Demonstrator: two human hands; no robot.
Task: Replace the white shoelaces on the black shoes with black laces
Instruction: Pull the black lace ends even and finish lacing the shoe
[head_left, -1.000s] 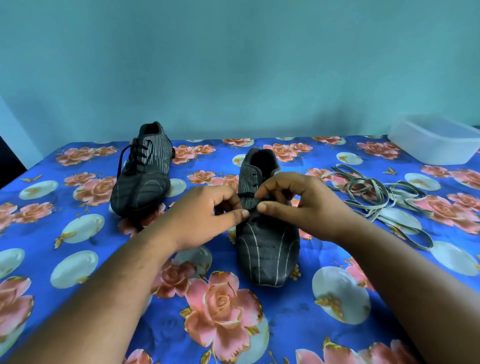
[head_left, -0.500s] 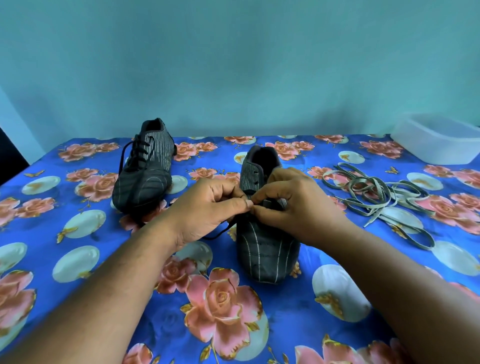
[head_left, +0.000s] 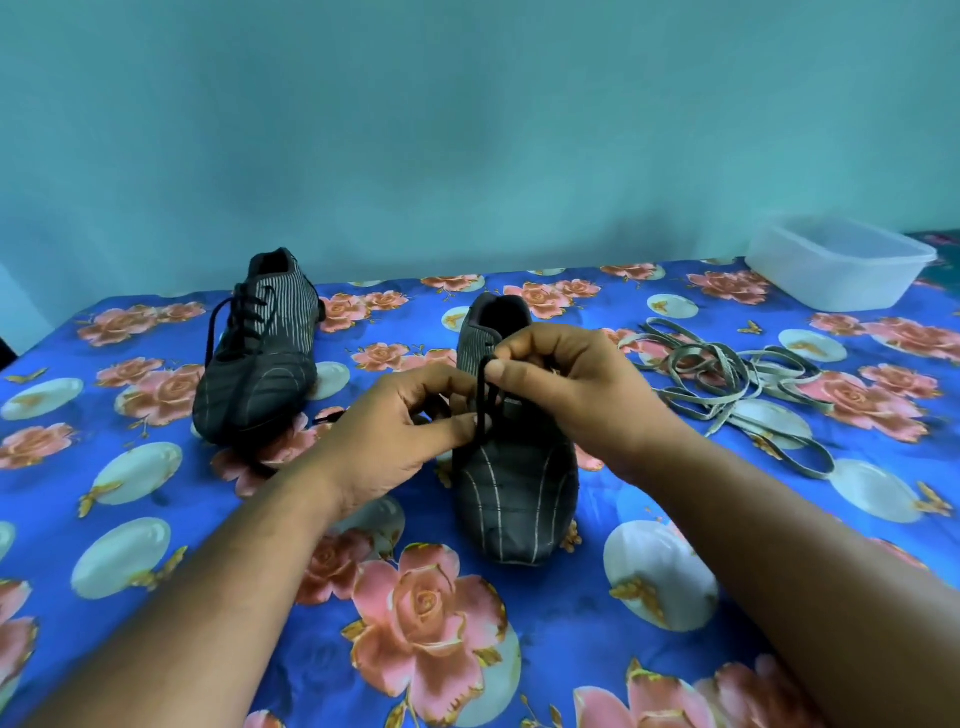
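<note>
Centre frame: our left hand (head_left: 395, 436) and right hand (head_left: 566, 384) both pinch the black lace (head_left: 484, 402) over the near shoe (head_left: 514, 483). White laces (head_left: 737, 379) heaped right; laced shoe (head_left: 260, 353) upper left.

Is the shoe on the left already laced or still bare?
Laced: a black lace criss-crosses the left shoe, one end trailing down its side.

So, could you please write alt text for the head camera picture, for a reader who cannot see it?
Two hands, the left hand and right hand, pinch a black lace above the near black shoe on a blue floral tablecloth. A second shoe, already laced black, stands to the left; loose white laces and a plastic container lie to the right.
</note>
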